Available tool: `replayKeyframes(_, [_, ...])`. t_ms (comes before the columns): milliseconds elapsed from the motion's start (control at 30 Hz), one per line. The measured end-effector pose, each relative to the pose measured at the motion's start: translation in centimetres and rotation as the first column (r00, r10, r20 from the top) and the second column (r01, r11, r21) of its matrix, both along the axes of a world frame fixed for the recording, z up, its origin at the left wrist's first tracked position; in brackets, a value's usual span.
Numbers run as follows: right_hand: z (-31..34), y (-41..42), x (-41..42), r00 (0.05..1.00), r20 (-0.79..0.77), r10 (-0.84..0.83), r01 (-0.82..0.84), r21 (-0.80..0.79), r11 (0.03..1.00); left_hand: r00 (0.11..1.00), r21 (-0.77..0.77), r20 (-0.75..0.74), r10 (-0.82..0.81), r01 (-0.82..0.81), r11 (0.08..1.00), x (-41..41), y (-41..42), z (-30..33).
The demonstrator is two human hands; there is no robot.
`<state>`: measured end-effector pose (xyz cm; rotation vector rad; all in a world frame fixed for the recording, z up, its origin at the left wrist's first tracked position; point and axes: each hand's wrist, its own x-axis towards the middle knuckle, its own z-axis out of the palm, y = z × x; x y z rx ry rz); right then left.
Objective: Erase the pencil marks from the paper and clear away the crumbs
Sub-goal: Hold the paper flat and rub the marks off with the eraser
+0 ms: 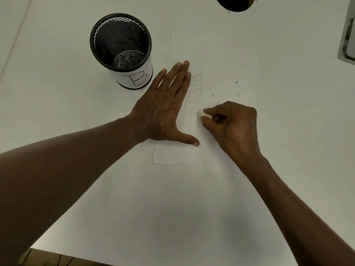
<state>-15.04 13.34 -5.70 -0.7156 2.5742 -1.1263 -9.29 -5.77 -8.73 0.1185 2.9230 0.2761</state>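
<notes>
A white tabletop (76,116) carries a thin white sheet of paper (215,54), lying flat just right of a black wire-mesh cup (121,48) labelled "B". The sheet looks light and limp, likely to slide or crease under rubbing, so pinning it flat near the marks seems wise. The left hand (165,106) lies spread wide, palm down on the paper's left edge. The right hand (232,121) is curled narrow, pinching a small white eraser (202,113) against faint grey pencil strokes (196,93). Tiny dark crumbs (238,94) sit scattered beyond the right hand.
</notes>
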Motion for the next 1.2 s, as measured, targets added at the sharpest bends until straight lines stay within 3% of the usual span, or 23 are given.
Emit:
replayKeyframes(133, [0.2,-1.3,1.5,0.986,0.029,0.165,-0.166,0.023,0.986,1.000,0.014,-0.006,-0.012,0.012,1.000,-0.1,0.0,0.0])
replayKeyframes(233, [0.3,-0.3,-2.6,0.996,0.004,-0.094,0.093,0.031,0.995,1.000,-0.008,0.000,0.001,-0.001,1.000,0.0,0.0,0.1])
replayKeyframes(300, [0.3,-0.2,-2.1,0.990,-0.011,-0.142,0.142,0.017,0.990,1.000,0.001,-0.006,-0.001,0.001,1.000,0.1,0.1,0.0])
replayKeyframes(433, [0.0,-1.0,2.8,0.993,0.034,0.109,-0.110,0.008,0.994,1.000,0.022,-0.024,-0.011,0.011,1.000,0.1,-0.1,-0.1])
replayKeyframes(567, [-0.4,-0.5,-2.9,0.989,-0.061,-0.134,0.132,-0.039,0.990,1.000,0.000,-0.001,0.000,0.000,1.000,0.0,0.0,0.1])
replayKeyframes(733, [0.1,-0.8,2.4,0.983,-0.054,0.177,-0.176,0.016,0.984,1.000,0.006,-0.021,-0.007,0.007,1.000,0.1,-0.1,-0.1])
replayKeyframes(867, [-0.2,-2.2,-4.7,0.980,-0.188,0.059,-0.059,0.010,0.998,1.000,-0.010,0.004,-0.002,0.002,1.000,0.0,0.1,0.1])
replayKeyframes(1033, [0.2,-0.6,1.1,0.953,-0.089,0.290,-0.285,0.061,0.956,1.000,-0.001,-0.019,-0.004,0.004,1.000,0.2,-0.2,-0.1])
replayKeyframes(1200, [0.0,-3.7,-5.2,0.957,-0.219,0.190,-0.186,0.038,0.982,1.000,-0.008,0.001,0.002,-0.002,1.000,0.1,0.0,0.1])
